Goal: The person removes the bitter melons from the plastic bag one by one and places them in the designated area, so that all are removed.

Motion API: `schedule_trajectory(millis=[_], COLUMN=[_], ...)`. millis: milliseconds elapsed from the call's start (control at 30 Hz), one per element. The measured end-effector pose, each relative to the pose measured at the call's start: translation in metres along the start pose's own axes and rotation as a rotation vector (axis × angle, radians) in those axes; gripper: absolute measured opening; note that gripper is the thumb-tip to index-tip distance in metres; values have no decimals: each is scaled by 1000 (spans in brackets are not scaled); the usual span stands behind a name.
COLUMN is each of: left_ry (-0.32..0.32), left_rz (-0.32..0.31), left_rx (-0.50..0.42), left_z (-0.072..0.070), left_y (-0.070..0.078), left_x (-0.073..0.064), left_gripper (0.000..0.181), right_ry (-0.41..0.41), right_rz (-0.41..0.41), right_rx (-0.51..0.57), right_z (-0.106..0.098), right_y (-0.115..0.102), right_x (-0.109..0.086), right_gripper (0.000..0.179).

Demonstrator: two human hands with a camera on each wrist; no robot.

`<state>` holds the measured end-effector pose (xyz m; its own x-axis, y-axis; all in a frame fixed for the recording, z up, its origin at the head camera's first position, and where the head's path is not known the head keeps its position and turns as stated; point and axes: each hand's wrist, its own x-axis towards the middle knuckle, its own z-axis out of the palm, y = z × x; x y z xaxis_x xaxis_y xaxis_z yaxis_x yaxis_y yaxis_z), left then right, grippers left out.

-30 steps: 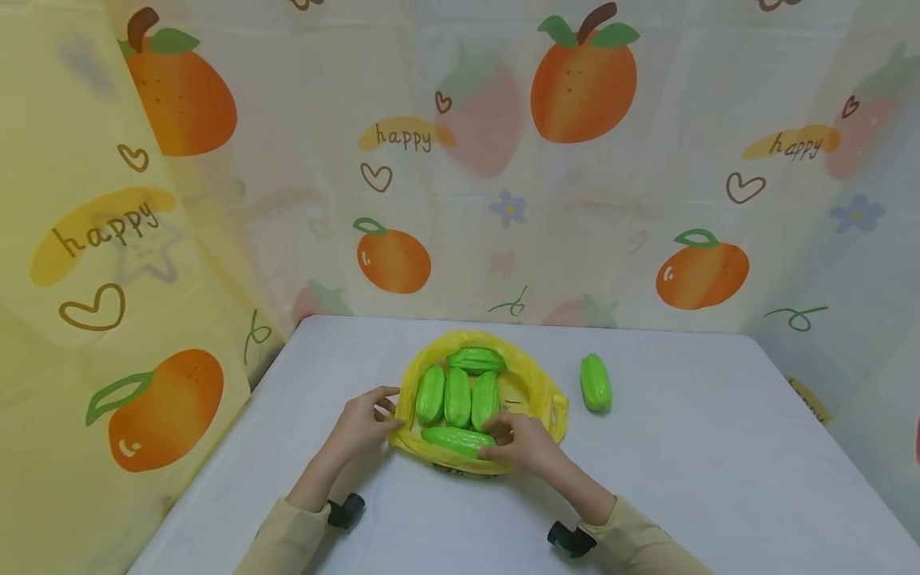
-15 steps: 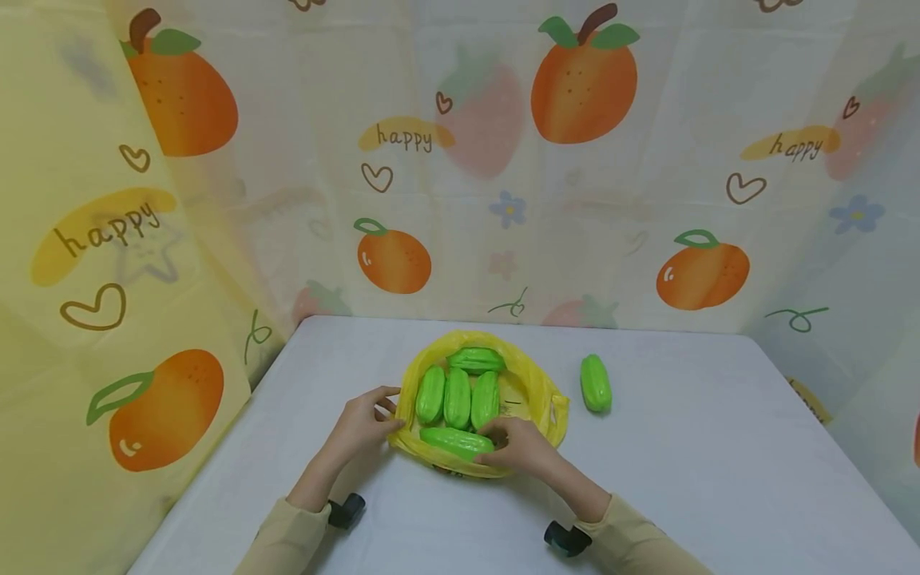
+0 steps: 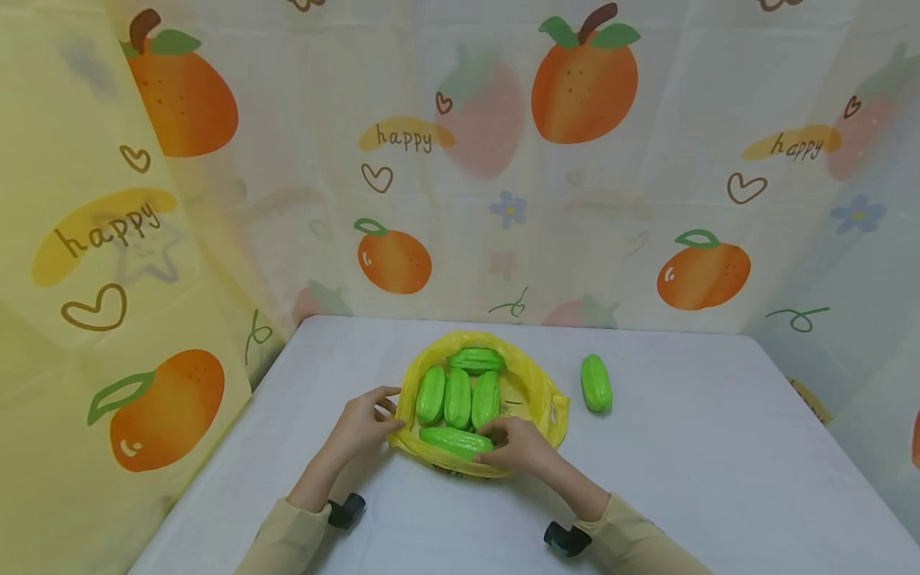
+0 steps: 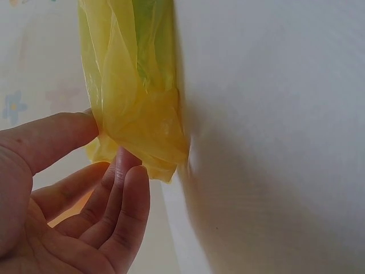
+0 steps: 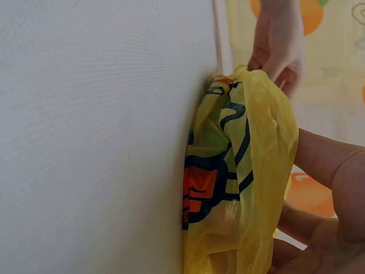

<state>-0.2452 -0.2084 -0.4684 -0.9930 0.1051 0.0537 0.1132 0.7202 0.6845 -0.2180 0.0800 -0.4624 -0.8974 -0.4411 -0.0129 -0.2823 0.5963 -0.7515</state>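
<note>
- The yellow bag (image 3: 530,374) is resting on the table (image 3: 704,431), its mouth spreading wide. Thin plastic: probably light, floppy, easily torn. The gathered rim is looking like the best hold; a tug on one side may be dragging the contents along.
- The near cucumber (image 3: 451,442) is lying crosswise inside the bag, along its near wall. Likely light and firm; its glossy skin may be proving slippery. Either end or the waist should be serving for a grip.
- Right hand (image 3: 521,445): reaching over the bag's near-right rim, thumb and fingers curving around the near cucumber's right end.
- Left hand (image 3: 365,419): pinching the bag's left edge loosely, thumb on one side, bent fingers on the other.
- Also inside the bag: the middle three cucumbers (image 3: 458,398) are lying side by side; the far cucumber (image 3: 477,359) is lying crosswise beyond them.
- Right of the bag, outside: a loose cucumber (image 3: 596,385) is lying untouched.
- In the way: the middle three are crowding the near cucumber's far side; the bag's near wall is rising before it.
</note>
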Motion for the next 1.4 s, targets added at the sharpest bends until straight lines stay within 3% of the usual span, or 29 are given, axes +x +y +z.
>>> schedule_trajectory(millis=[1000, 1400], left_ry=[3, 3], left_rz=[8, -5], left_rx=[4, 5], left_z=[1, 1], left_y=[-1, -1], left_x=[1, 1], left_gripper=[52, 53], right_ry=[45, 143], right_rz=[50, 114], right_rx=[70, 132], right_z=[-21, -34], right_y=[-6, -3], right_x=[-9, -12], right_gripper=[47, 48])
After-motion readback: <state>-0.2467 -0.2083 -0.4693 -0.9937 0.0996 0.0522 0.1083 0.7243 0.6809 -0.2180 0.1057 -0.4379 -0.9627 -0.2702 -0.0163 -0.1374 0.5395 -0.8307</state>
